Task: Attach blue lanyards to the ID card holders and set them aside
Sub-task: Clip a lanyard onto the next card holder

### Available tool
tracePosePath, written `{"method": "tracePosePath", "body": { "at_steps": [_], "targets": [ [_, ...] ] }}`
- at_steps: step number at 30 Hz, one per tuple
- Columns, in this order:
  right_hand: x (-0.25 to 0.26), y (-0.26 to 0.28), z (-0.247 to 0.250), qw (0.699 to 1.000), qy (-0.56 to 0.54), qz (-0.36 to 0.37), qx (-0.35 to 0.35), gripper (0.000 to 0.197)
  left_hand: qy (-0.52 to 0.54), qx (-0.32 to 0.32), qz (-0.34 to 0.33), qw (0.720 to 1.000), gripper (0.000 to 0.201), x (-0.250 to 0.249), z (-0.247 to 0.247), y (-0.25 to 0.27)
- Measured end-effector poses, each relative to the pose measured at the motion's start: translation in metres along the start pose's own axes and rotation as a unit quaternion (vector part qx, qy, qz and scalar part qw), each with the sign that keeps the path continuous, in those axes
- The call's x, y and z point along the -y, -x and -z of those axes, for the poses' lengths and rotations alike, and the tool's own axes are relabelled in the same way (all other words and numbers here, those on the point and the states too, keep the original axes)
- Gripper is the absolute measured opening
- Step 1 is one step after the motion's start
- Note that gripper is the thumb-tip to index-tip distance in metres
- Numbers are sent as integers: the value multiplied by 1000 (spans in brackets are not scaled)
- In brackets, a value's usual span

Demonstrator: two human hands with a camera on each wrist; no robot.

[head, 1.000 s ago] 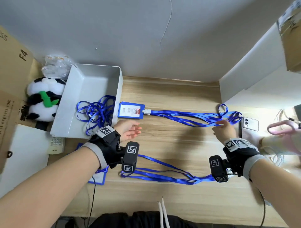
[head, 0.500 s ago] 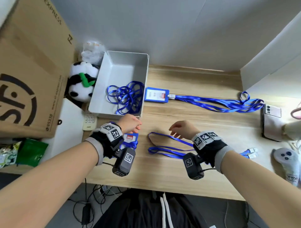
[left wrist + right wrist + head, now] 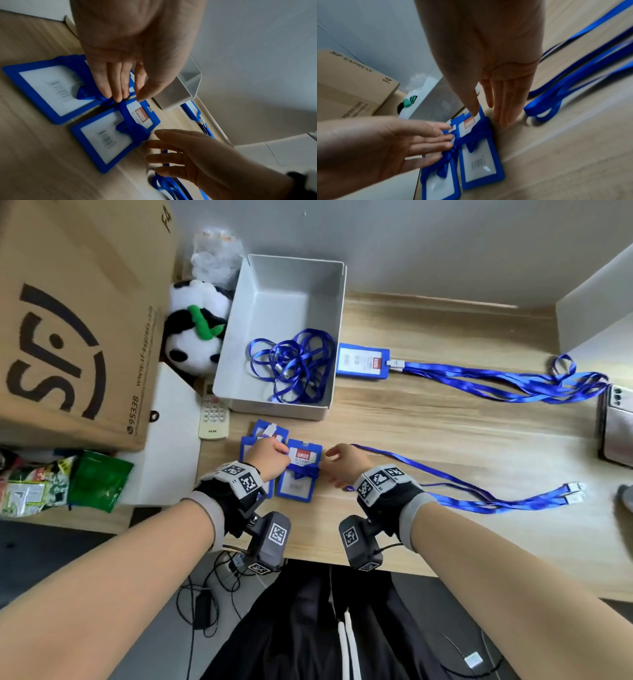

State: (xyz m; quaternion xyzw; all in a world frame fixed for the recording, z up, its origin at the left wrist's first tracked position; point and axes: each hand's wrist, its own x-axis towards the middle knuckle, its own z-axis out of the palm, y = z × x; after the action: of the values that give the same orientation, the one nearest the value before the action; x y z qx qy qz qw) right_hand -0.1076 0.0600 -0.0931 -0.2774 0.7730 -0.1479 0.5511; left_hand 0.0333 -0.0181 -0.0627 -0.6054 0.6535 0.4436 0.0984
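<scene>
Holders for ID cards lie flat near the desk's front edge, between two hands.

Each blue holder's long axis runs front to back, its clip slot toward the grey bin. The left hand rests straight fingertips on the holders, over a blue strap crossing them. The right hand, fingers relaxed and holding nothing, hovers just beside the right holder. A loose lanyard stretches rightward, its clips at the far end. Behind it, a finished holder lies sideways beside the bin, its lanyards trailing right.
</scene>
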Motion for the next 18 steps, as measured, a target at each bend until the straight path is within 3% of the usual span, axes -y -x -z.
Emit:
{"method": "tracePosePath", "body": {
  "at_steps": [5,11,14,18],
  "targets": [
    [-3,-11,-14,998,67,23,-5,26,5,13,2,1000,32,-1,-9,-1],
    [-17,4,11,998,29,57,-6,22,94,36,28,994,48,-13,-18,7],
    [-18,24,50,994,-33,105,-9,20,173,58,-33,983,38,-40,-16,17],
    [-14,50,105,973,-122,169,-99,12,242,89,-116,959,28,-91,-12,30]
  ]
}}
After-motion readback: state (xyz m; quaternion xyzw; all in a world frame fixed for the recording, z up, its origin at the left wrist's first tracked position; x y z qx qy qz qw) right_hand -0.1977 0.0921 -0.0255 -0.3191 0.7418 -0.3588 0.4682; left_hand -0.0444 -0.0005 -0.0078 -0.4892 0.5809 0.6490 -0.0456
